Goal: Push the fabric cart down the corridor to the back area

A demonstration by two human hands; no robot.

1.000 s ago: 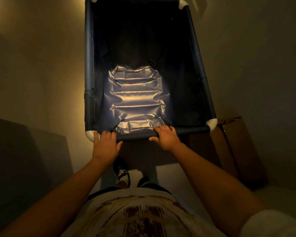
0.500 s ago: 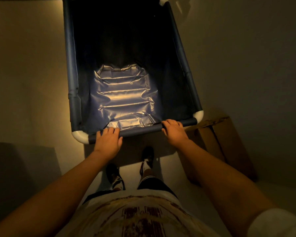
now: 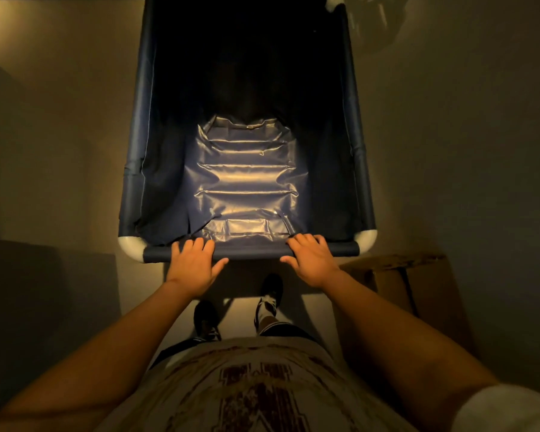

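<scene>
Right now both hands sit on the near rail of the fabric cart (image 3: 247, 169), which stands directly ahead of the person on a dim floor (image 3: 449, 151). The left hand (image 3: 194, 263) lies over the rail left of centre, fingers curled over its top and thumb splayed out below it. The right hand (image 3: 310, 260) holds the same rail right of centre, fingers draped over the top edge, thumb tucked under toward the middle. Both hands are closed loosely around the rail rather than clenched. Dark blue cloth lines the cart, and a shiny wrinkled panel (image 3: 247, 182) catches the light at its bottom; the far end is lost in shadow. White corner fittings (image 3: 128, 244) show at the near corners. A cardboard box (image 3: 418, 291) stands on the floor just beside the cart's near right corner. Two dark shoes (image 3: 272, 288) show below the rail, between the forearms.
</scene>
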